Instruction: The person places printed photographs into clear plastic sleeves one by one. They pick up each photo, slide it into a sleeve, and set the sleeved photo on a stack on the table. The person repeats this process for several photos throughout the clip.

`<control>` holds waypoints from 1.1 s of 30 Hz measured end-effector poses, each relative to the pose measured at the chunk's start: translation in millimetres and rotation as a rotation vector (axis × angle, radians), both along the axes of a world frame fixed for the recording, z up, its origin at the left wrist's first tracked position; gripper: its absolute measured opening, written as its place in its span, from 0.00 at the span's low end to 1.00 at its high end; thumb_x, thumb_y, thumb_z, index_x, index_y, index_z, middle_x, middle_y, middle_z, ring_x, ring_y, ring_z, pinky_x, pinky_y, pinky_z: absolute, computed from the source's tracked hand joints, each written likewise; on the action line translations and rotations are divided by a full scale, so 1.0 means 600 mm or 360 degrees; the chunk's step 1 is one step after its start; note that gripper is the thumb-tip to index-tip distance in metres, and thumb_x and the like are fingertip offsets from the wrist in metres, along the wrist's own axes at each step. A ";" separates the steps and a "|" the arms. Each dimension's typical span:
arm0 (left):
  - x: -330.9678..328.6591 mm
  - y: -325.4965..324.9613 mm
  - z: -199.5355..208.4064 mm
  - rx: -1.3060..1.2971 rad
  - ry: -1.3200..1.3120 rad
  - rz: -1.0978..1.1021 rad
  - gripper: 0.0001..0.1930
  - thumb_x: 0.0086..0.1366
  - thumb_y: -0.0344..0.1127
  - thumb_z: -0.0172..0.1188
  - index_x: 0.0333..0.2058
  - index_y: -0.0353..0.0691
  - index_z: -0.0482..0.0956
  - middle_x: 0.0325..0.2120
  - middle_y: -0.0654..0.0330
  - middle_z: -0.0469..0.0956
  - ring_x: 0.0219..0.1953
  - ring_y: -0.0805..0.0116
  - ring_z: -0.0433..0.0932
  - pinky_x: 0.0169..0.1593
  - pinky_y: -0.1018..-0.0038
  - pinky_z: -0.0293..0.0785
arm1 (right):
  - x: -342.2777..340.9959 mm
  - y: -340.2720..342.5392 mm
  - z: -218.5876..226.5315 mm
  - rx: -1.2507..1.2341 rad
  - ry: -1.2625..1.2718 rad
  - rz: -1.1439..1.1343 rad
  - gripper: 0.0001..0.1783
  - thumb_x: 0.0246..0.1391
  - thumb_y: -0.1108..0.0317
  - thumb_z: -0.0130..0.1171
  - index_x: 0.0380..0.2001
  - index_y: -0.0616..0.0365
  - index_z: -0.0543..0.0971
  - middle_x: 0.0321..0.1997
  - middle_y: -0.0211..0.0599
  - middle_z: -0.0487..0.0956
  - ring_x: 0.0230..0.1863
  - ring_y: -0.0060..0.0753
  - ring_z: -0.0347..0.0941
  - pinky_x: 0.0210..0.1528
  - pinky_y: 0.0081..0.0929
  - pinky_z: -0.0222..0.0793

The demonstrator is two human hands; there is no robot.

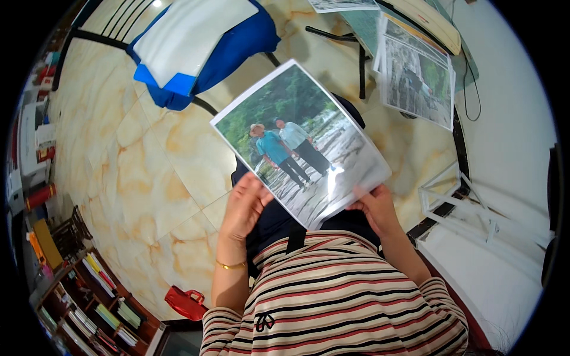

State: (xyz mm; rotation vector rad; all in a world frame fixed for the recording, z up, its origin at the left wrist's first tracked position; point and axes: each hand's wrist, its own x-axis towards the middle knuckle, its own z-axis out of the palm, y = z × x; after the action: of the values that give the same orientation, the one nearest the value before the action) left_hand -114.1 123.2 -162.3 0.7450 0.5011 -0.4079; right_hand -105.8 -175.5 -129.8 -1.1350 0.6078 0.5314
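A large glossy photo print with a clear margin, seemingly laminated, lies tilted above my lap. It pictures two people standing on rocks before green trees, and light glares off its lower part. My left hand, with a gold bracelet at the wrist, grips its lower left edge. At the lower right corner, my right hand pinches the sheet between thumb and fingers.
Ahead on the left, a stool with a blue cover bears white sheets. More prints overhang a table beside a long cream-coloured device. A white frame rack stands right; a bookshelf and red bag are lower left.
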 end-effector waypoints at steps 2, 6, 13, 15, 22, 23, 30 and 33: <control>-0.008 -0.030 0.038 0.0223 0.0225 -0.0052 0.09 0.62 0.27 0.55 0.42 0.39 0.73 0.32 0.67 0.76 0.34 0.80 0.75 0.40 0.80 0.76 | -0.009 0.009 0.011 0.0039 0.0047 -0.0056 0.14 0.54 0.75 0.55 0.45 0.63 0.69 0.40 0.38 0.76 0.36 0.31 0.76 0.34 0.27 0.78; -0.026 -0.045 0.054 0.0325 0.0176 -0.0072 0.09 0.62 0.27 0.55 0.42 0.36 0.72 0.32 0.65 0.76 0.33 0.78 0.76 0.38 0.79 0.77 | 0.002 0.022 0.018 0.0183 0.0083 -0.0304 0.14 0.53 0.76 0.55 0.44 0.62 0.70 0.40 0.40 0.76 0.35 0.33 0.77 0.33 0.27 0.79; -0.013 -0.028 0.044 0.0451 0.0212 0.0046 0.11 0.63 0.30 0.54 0.43 0.34 0.69 0.35 0.62 0.76 0.35 0.78 0.75 0.36 0.80 0.75 | -0.018 0.060 0.028 0.0243 0.0204 0.0032 0.12 0.55 0.72 0.55 0.42 0.65 0.71 0.36 0.40 0.77 0.34 0.35 0.78 0.35 0.31 0.79; -0.047 -0.042 0.061 0.0591 0.0171 -0.0157 0.12 0.62 0.29 0.56 0.43 0.33 0.69 0.36 0.61 0.76 0.36 0.77 0.75 0.37 0.79 0.77 | -0.024 0.056 0.028 0.0144 0.0265 0.0106 0.13 0.55 0.70 0.55 0.42 0.65 0.71 0.35 0.40 0.77 0.34 0.35 0.78 0.35 0.31 0.78; -0.091 -0.072 0.071 0.0581 0.0442 0.0008 0.08 0.61 0.27 0.57 0.38 0.32 0.72 0.32 0.59 0.77 0.31 0.75 0.77 0.37 0.81 0.77 | -0.009 0.005 0.026 -0.0231 0.0220 0.0305 0.13 0.53 0.63 0.59 0.36 0.61 0.74 0.31 0.34 0.75 0.25 0.27 0.75 0.24 0.20 0.72; -0.094 -0.071 0.068 0.0591 0.0432 0.0022 0.08 0.61 0.27 0.57 0.39 0.33 0.71 0.32 0.59 0.77 0.31 0.75 0.77 0.38 0.80 0.77 | -0.001 -0.010 0.020 -0.0384 0.0165 0.0403 0.13 0.53 0.62 0.59 0.36 0.59 0.74 0.30 0.32 0.75 0.23 0.24 0.73 0.22 0.18 0.70; -0.119 -0.070 0.052 0.0673 0.0421 0.0187 0.08 0.61 0.27 0.58 0.38 0.33 0.72 0.30 0.60 0.77 0.30 0.77 0.76 0.38 0.81 0.76 | 0.029 -0.042 -0.056 -0.1052 -0.0584 0.0781 0.11 0.51 0.62 0.61 0.25 0.58 0.76 0.20 0.21 0.69 0.19 0.14 0.60 0.22 0.13 0.56; -0.117 -0.074 0.043 0.0546 0.0488 0.0483 0.08 0.60 0.27 0.58 0.37 0.33 0.72 0.30 0.60 0.77 0.29 0.77 0.75 0.38 0.81 0.76 | 0.044 -0.020 -0.025 -0.0848 -0.0312 0.0764 0.11 0.51 0.62 0.61 0.24 0.59 0.76 0.19 0.22 0.70 0.19 0.13 0.61 0.22 0.13 0.56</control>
State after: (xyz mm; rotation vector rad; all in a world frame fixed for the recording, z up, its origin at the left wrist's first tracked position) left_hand -184.6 79.0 -136.7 0.9242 0.9758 -0.1506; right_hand -79.3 -187.3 -144.7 -1.8378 0.3040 0.6750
